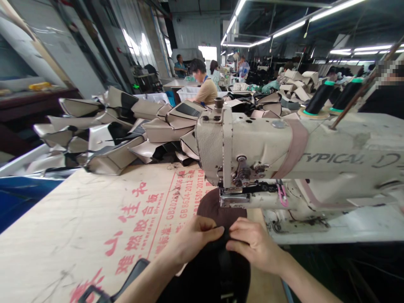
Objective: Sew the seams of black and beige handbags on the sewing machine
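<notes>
A dark brown-black fabric piece lies partly under the needle end of a cream sewing machine and hangs down towards me. My left hand pinches the fabric from the left, thumb against fingers. From the right, my right hand grips the same piece, its fingertips close to those of the left. Both hands sit just in front of the presser area. A black strap with a buckle rests on the board at lower left. What exactly the fingers press together is hidden.
A plywood board with red print forms the work surface. Behind it a pile of beige, black-edged sewn pieces is heaped. Black thread spools stand on the machine. A co-worker in a tan top sits beyond the pile.
</notes>
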Available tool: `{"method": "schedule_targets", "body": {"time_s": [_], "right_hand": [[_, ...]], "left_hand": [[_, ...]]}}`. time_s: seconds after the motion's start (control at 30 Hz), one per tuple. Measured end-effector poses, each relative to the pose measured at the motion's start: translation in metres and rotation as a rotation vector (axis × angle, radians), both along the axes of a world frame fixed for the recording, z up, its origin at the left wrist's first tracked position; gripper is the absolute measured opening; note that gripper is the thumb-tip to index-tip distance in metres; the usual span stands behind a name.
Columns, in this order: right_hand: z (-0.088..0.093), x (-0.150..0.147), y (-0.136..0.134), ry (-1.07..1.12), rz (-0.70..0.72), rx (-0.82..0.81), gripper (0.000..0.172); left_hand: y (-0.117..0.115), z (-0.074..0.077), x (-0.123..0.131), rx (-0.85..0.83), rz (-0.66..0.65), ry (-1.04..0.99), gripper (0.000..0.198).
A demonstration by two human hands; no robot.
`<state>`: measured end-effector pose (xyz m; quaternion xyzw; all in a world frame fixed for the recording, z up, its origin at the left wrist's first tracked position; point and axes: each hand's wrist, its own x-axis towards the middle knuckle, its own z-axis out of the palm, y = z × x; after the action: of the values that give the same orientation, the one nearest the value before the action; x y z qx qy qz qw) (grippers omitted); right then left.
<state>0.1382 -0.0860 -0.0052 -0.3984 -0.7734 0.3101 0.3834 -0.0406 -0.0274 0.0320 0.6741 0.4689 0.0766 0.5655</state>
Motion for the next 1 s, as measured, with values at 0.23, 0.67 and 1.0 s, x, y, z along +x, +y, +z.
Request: {"method": "schedule_targets", "body": {"time_s": [0.23, 0.67, 1.0], "right_hand": [[0.007, -0.003, -0.008, -0.047, -0.142, -0.07, 0.016], [-0.002, -0.012, -0.01, -0.059, -0.171, 0.134, 0.01], [0.001, -0.005, -0.007, -0.187, -0.1, 0.179, 0.016]], "left_hand": [[0.0, -0.005, -0.003, -0.119, 0.112, 0.004, 0.039], [-0.047, 0.008, -0.02, 0.584, 0.036, 0.059, 0.026], [-0.048, -0.007, -0.017, 0.898, -0.161, 0.24, 0.03]]}}
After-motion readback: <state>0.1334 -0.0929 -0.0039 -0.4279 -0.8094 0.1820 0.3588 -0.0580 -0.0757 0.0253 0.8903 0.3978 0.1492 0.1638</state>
